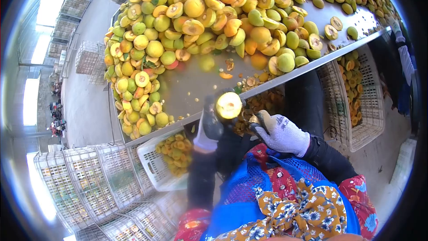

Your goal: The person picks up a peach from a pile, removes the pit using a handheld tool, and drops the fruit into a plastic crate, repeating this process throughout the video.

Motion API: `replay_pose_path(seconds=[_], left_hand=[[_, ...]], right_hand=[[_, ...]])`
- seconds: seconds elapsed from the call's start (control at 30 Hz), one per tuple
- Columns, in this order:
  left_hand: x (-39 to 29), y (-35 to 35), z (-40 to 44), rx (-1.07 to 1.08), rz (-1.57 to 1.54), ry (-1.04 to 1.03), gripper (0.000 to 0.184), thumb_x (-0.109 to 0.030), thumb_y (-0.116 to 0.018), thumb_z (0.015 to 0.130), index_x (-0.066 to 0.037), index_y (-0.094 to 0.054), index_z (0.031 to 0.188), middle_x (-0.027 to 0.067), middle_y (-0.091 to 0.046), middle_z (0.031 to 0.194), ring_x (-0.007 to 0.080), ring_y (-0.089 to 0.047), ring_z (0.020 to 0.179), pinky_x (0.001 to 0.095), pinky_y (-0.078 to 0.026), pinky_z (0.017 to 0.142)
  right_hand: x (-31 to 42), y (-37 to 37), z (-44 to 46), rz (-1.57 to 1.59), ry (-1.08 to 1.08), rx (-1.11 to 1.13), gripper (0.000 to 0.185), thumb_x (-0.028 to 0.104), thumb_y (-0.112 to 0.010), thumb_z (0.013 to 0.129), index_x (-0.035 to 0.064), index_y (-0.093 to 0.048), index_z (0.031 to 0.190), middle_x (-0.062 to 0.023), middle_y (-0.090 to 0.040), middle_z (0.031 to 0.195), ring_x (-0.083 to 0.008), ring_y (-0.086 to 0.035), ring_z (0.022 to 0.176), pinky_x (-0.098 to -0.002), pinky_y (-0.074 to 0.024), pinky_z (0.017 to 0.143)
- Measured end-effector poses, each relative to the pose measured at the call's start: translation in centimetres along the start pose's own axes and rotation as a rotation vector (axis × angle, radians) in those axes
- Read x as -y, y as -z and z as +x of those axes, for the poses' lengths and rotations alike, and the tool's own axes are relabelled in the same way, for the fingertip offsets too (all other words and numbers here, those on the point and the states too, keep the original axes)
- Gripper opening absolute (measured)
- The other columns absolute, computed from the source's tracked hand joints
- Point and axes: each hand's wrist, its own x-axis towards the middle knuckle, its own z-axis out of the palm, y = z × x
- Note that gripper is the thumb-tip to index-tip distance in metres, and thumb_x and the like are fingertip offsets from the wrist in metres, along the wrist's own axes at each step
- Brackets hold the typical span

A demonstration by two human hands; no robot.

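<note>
My left hand (210, 122), in a glove with a dark palm, is blurred at the metal table's front edge. It holds a cut fruit half (229, 105), whose pale, round cut face points up. Just to the right is my right hand (283, 133) in a white and grey glove. Its fingers are closed on a small dark object that I cannot make out. Yellow-green fruit halves (194, 6) are heaped on the metal table (187, 82), with loose pits and scraps near its edge.
A white crate (154, 169) with fruit halves is below the table at the left. Another crate (368, 107) is at the right. Stacked crates (89, 169) are at the lower left. Another person's gloved hand and sleeve (405, 60) are at the far right.
</note>
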Motion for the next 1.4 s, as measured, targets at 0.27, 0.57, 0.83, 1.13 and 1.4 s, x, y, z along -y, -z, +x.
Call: replay_pose_path(seconds=[0.27, 0.57, 0.83, 1.13, 1.4], left_hand=[[6.0, -1.2, -0.8, -0.098, 0.949, -0.425, 0.049, -0.015, -0.071, 0.085, 0.000, -0.047, 0.126, 0.0137, -0.065, 0.099, 0.0205, -0.064, 0.091, 0.0348, -0.053, 0.083], [7.9, -3.2, -1.5, -0.288, 0.972, -0.650, 0.027, -0.023, -0.047, 0.104, 0.000, -0.059, 0.113, 0.0134, -0.064, 0.096, 0.0205, -0.063, 0.085, 0.0330, -0.051, 0.076], [7.8, -5.3, -1.5, -0.313, 1.249, -0.709, 0.039, -0.036, -0.045, 0.105, 0.000, -0.059, 0.110, 0.0086, -0.064, 0.090, 0.0153, -0.063, 0.080, 0.0290, -0.052, 0.074], [8.3, -5.8, -2.6, -0.291, 1.224, -0.730, 0.040, -0.035, -0.044, 0.105, 0.001, -0.059, 0.112, 0.0102, -0.064, 0.093, 0.0157, -0.063, 0.084, 0.0291, -0.052, 0.076], [10.0, -3.5, -1.6, -0.428, 1.053, -0.689, 0.036, -0.029, -0.042, 0.105, 0.001, -0.061, 0.112, 0.0113, -0.065, 0.095, 0.0196, -0.063, 0.085, 0.0326, -0.050, 0.077]], right_hand=[[1.1, -0.3, -1.0, -0.031, -0.037, -0.035, 0.035, 0.026, -0.057, 0.096, -0.0075, -0.048, 0.102, -0.0196, -0.058, 0.061, -0.0380, -0.061, 0.055, -0.0465, -0.0465, 0.050], [0.5, -1.1, -1.5, 0.325, -0.127, 0.068, 0.033, 0.028, -0.050, 0.100, -0.0048, -0.055, 0.100, -0.0274, -0.062, 0.086, -0.0366, -0.064, 0.081, -0.0424, -0.0485, 0.067], [0.5, -0.4, -2.1, 0.013, -0.002, 0.030, 0.034, 0.029, -0.050, 0.099, -0.0049, -0.052, 0.099, -0.0292, -0.062, 0.076, -0.0422, -0.064, 0.072, -0.0516, -0.0487, 0.059], [0.7, -2.2, -2.9, 0.102, -0.189, -0.033, 0.034, 0.029, -0.050, 0.100, -0.0050, -0.049, 0.099, -0.0291, -0.060, 0.072, -0.0451, -0.063, 0.070, -0.0539, -0.0480, 0.062], [-1.2, -2.3, -2.7, 0.640, -0.245, 0.098, 0.037, 0.036, -0.047, 0.102, 0.0017, -0.055, 0.092, -0.0169, -0.060, 0.070, -0.0299, -0.061, 0.059, -0.0405, -0.0483, 0.055]])
